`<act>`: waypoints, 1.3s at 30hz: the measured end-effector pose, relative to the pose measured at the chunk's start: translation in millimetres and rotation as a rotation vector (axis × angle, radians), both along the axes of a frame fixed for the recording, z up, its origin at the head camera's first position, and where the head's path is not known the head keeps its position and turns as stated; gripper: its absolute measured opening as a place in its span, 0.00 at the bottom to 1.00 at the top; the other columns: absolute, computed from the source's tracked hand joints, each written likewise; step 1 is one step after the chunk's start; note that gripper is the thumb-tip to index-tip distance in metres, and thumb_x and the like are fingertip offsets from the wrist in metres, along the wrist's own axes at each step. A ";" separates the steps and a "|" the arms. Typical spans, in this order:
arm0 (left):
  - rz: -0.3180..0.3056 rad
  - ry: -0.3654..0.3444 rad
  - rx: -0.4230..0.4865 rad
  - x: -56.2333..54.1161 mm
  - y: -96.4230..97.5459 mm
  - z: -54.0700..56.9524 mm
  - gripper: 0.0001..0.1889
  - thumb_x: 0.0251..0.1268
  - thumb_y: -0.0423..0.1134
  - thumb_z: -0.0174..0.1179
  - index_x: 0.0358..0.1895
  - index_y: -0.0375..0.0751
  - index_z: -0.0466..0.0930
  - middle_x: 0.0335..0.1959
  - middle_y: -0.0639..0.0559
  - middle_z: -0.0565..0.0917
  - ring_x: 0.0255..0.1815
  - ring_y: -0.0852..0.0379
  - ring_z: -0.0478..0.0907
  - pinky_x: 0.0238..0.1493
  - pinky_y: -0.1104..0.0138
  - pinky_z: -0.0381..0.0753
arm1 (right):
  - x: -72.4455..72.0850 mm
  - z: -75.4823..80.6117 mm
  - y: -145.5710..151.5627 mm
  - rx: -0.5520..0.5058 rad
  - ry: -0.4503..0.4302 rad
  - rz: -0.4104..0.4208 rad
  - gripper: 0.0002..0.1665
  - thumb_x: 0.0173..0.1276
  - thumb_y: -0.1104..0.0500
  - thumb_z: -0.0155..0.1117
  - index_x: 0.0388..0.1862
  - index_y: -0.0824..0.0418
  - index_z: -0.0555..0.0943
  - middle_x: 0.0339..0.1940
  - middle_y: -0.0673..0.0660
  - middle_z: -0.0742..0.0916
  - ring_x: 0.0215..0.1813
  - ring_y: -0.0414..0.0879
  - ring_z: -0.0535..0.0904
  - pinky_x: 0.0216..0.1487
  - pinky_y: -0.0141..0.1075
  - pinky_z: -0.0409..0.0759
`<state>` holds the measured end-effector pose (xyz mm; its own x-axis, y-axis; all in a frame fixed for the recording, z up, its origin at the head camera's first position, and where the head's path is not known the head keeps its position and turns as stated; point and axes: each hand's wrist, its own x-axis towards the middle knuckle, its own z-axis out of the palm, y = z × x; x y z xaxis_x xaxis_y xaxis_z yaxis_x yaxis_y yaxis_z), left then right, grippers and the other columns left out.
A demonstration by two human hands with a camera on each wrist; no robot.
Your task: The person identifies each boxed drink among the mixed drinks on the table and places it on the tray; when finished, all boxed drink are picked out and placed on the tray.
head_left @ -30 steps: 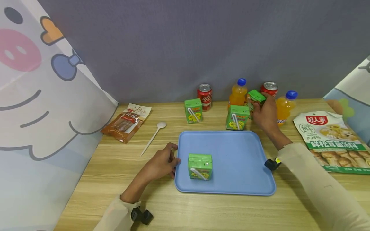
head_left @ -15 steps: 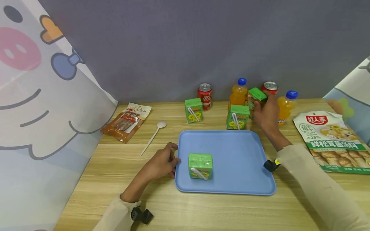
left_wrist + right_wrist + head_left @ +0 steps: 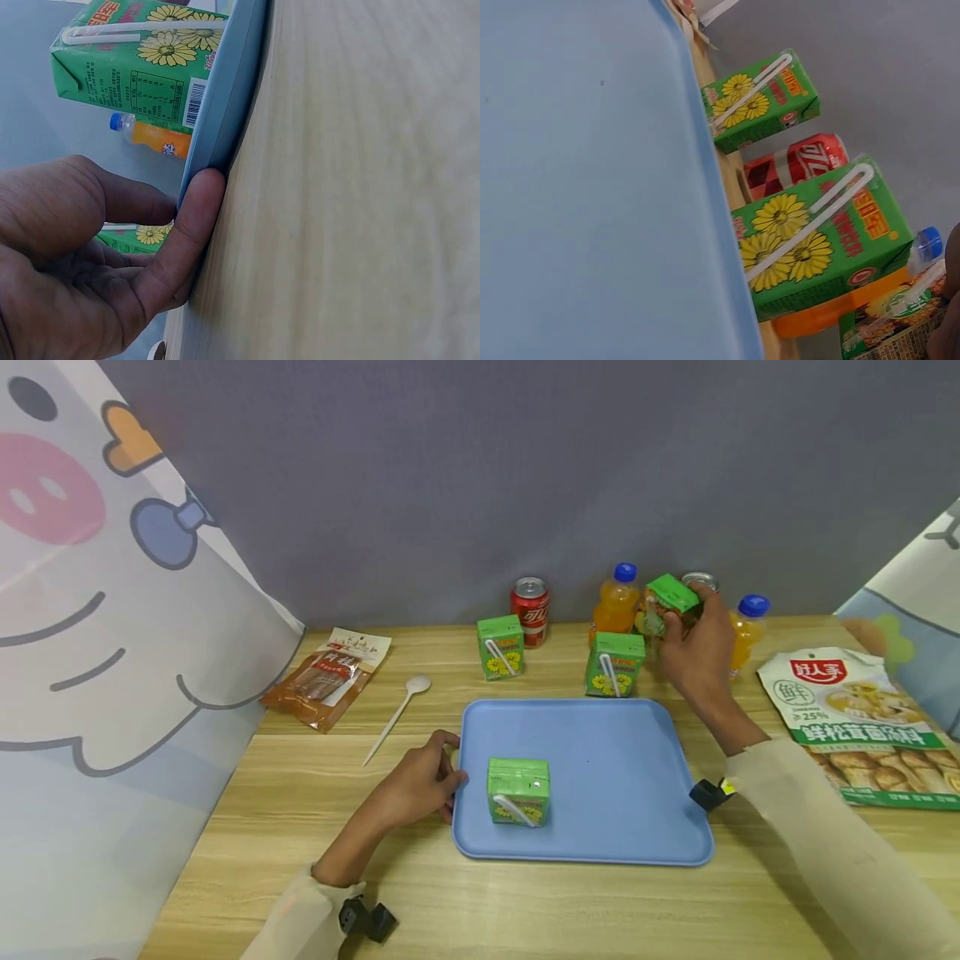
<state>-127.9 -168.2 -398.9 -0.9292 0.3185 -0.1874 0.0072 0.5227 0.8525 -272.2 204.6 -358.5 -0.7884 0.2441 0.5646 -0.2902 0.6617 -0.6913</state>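
Lower centre, left hand (image 3: pixel 414 787) pinches the blue tray (image 3: pixel 615 785) by its edge; upper right, right hand (image 3: pixel 703 650) grips a green-topped carton (image 3: pixel 671 592)

The green-and-white mushroom packet (image 3: pixel 862 727) reads "好人家" on its red badge, "鲜" in a ring, "≥25%" beneath, and "鲜松茸菌" along the green band, the closing characters less clear. The red soda can (image 3: pixel 791 166) shows "可口". The green drink carton on the tray (image 3: pixel 127 79) carries a barcode and a boxed table, its print too small to read. The brown spice sachet (image 3: pixel 318 685) has a red label, blurred.
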 end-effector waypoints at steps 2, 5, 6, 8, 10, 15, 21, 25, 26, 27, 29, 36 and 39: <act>-0.001 0.000 0.002 0.1 0.0 -0.2 0.25 0.73 0.26 0.58 0.68 0.28 0.60 0.30 0.42 0.79 0.21 0.51 0.83 0.21 0.61 0.87 | 2.4 3.3 0.2 -0.005 0.004 0.000 0.28 0.75 0.63 0.56 0.71 0.66 0.69 0.55 0.68 0.81 0.44 0.54 0.78 0.38 0.28 0.71; -0.001 -0.002 0.006 0.2 0.1 -0.4 0.25 0.73 0.26 0.58 0.68 0.28 0.60 0.30 0.42 0.79 0.21 0.51 0.83 0.21 0.61 0.88 | 7.1 9.4 1.3 -0.019 0.009 0.005 0.27 0.75 0.62 0.57 0.71 0.65 0.70 0.58 0.66 0.80 0.47 0.54 0.81 0.38 0.22 0.71; 0.000 -0.002 0.006 0.2 0.1 -0.3 0.25 0.73 0.26 0.58 0.68 0.28 0.60 0.30 0.42 0.79 0.21 0.51 0.83 0.21 0.61 0.88 | 9.0 11.9 1.7 -0.026 0.006 0.009 0.27 0.75 0.62 0.57 0.71 0.65 0.70 0.59 0.66 0.80 0.49 0.54 0.81 0.40 0.22 0.74; 0.001 -0.002 0.007 0.2 0.2 -0.3 0.25 0.73 0.26 0.58 0.68 0.28 0.60 0.30 0.42 0.79 0.21 0.51 0.83 0.21 0.61 0.88 | 13.0 16.9 2.6 -0.035 0.001 0.019 0.28 0.75 0.61 0.57 0.72 0.64 0.70 0.62 0.65 0.78 0.54 0.55 0.81 0.46 0.23 0.77; 0.003 -0.003 0.007 0.2 0.4 -0.2 0.25 0.72 0.26 0.58 0.68 0.28 0.60 0.30 0.42 0.79 0.21 0.51 0.83 0.21 0.61 0.88 | 17.4 22.4 3.5 -0.050 -0.010 0.032 0.28 0.75 0.60 0.57 0.73 0.62 0.69 0.64 0.64 0.77 0.59 0.55 0.80 0.54 0.28 0.80; 0.005 0.000 0.002 0.6 0.6 0.5 0.25 0.72 0.26 0.58 0.68 0.28 0.60 0.30 0.42 0.79 0.21 0.51 0.83 0.21 0.61 0.87 | 28.7 36.0 5.8 -0.073 -0.041 0.067 0.30 0.76 0.58 0.58 0.75 0.59 0.67 0.66 0.63 0.77 0.65 0.52 0.76 0.65 0.38 0.78; 0.004 -0.001 -0.001 1.1 0.4 1.0 0.25 0.72 0.26 0.58 0.68 0.28 0.60 0.30 0.42 0.79 0.21 0.51 0.83 0.21 0.61 0.88 | 44.0 50.2 7.5 -0.093 -0.050 0.125 0.30 0.76 0.60 0.57 0.75 0.58 0.67 0.66 0.62 0.76 0.65 0.49 0.74 0.67 0.36 0.76; 0.006 -0.004 -0.001 0.7 0.2 0.7 0.26 0.73 0.26 0.58 0.68 0.28 0.60 0.31 0.42 0.79 0.21 0.52 0.83 0.21 0.61 0.88 | 55.1 58.8 7.8 -0.095 -0.054 0.154 0.30 0.75 0.63 0.58 0.74 0.57 0.67 0.67 0.62 0.76 0.65 0.47 0.75 0.66 0.34 0.76; 0.007 -0.005 -0.001 0.7 0.2 0.7 0.26 0.73 0.26 0.58 0.68 0.28 0.60 0.31 0.42 0.79 0.21 0.52 0.83 0.22 0.61 0.88 | 57.8 60.6 7.9 -0.088 -0.056 0.159 0.30 0.74 0.64 0.59 0.74 0.57 0.67 0.67 0.61 0.76 0.65 0.46 0.75 0.66 0.34 0.76; 0.009 -0.006 -0.001 0.6 0.1 0.7 0.26 0.73 0.26 0.58 0.68 0.28 0.60 0.31 0.42 0.79 0.21 0.52 0.83 0.22 0.61 0.88 | 60.5 62.3 8.0 -0.083 -0.057 0.165 0.31 0.74 0.64 0.59 0.74 0.57 0.68 0.67 0.61 0.76 0.65 0.45 0.75 0.65 0.33 0.76; 0.011 -0.007 -0.002 0.6 -0.1 0.8 0.26 0.73 0.27 0.58 0.69 0.28 0.60 0.31 0.42 0.79 0.21 0.52 0.83 0.22 0.61 0.88 | 66.1 65.2 7.8 -0.072 -0.059 0.177 0.31 0.74 0.66 0.59 0.74 0.57 0.68 0.67 0.61 0.77 0.64 0.44 0.75 0.64 0.32 0.77; 0.006 -0.004 -0.004 0.2 -0.6 0.3 0.25 0.72 0.26 0.58 0.68 0.28 0.60 0.31 0.42 0.79 0.21 0.52 0.83 0.21 0.61 0.87 | 86.5 68.8 4.2 -0.065 -0.033 0.234 0.31 0.70 0.71 0.62 0.71 0.57 0.71 0.63 0.58 0.79 0.61 0.40 0.77 0.60 0.26 0.78; 0.001 -0.002 -0.005 -0.3 -0.8 -0.7 0.25 0.72 0.26 0.58 0.67 0.28 0.60 0.30 0.43 0.79 0.20 0.52 0.83 0.21 0.61 0.87 | 95.0 68.3 3.4 -0.063 -0.029 0.254 0.32 0.69 0.72 0.63 0.71 0.56 0.72 0.63 0.56 0.79 0.61 0.39 0.77 0.58 0.24 0.78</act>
